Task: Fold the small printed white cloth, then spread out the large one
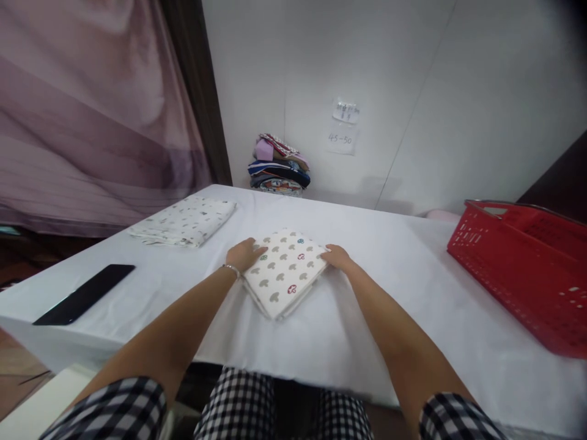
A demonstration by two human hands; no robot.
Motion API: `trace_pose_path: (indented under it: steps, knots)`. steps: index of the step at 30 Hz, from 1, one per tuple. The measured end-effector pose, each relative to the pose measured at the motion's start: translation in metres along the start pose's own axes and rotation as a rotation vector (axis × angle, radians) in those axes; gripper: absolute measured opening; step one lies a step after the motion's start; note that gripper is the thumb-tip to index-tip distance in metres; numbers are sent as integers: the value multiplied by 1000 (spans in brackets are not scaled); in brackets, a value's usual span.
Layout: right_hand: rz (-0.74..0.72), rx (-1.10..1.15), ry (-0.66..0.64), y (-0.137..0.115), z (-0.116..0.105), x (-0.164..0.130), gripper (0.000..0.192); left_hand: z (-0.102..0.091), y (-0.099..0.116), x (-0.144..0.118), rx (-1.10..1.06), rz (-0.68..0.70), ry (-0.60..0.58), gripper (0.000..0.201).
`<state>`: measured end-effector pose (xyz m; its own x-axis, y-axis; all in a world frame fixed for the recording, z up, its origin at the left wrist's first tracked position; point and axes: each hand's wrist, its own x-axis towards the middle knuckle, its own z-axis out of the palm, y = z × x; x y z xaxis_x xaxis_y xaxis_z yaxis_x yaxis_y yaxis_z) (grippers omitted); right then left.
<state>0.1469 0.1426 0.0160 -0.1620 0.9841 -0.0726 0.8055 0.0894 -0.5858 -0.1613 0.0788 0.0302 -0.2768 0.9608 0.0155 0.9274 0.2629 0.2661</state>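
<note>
Your left hand [244, 253] lies flat on the near-left edge of the folded mushroom-print cloth [287, 271], fingers together and pressed down on the fabric, closed on nothing; a thin bracelet [232, 268] circles that wrist. Your right hand [337, 256] rests against the cloth's right edge, fingers extended toward the fabric and touching it; whether they curl under the fold cannot be told. The cloth sits between the two sets of fingertips, on the white table [413, 287], one corner pointing toward you. Beyond your left fingers, well apart, lies a second folded cloth [183, 221] with a small pale print. Farther left of the left hand, near the table edge, lies a black phone [85, 294]. Well to the right of your right fingers stands a red basket [527, 269]. Straight past the fingertips, against the wall, sits a stack of folded fabrics [279, 166] beneath a paper note [342, 137].
</note>
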Motion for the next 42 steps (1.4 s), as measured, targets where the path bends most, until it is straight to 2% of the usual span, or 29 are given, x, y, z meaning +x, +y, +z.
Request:
trace_pose_path:
  steps: [3,5,8,11,13,16,19,22,25,30,35,42]
  knots:
    - [56,71,-43,12,-3,-34,58,3,2,11,-81,47,28,54]
    - [125,204,-84,20,-3,-62,62,6,1,11,-163,67,60,54]
    - [193,408,-136,29,-1,-98,66,7,-6,-2,-319,57,164,52]
    - [206,404,-185,30,-1,-115,66,1,-19,-27,-459,-19,252,43]
    - [189,337,-185,29,-2,-113,69,-5,-26,-47,-519,-99,237,36]
    - [140,257,-82,24,0,-96,72,-10,-30,-76,-596,-200,143,31]
    - [118,259,1,18,9,-80,70,-8,-22,-97,-597,-230,67,32]
    - [115,302,79,20,20,-76,64,-5,-12,-106,-510,-234,23,35]
    - [80,462,109,32,23,-82,60,-2,-5,-106,-449,-244,-7,37]
    - [62,682,66,51,18,-88,63,5,-2,-109,-410,-272,2,27]
    - [36,631,60,52,19,-85,62,6,-6,-110,-404,-298,-4,27]
    - [-13,572,95,47,21,-81,54,-5,3,-76,-359,-311,-26,51]
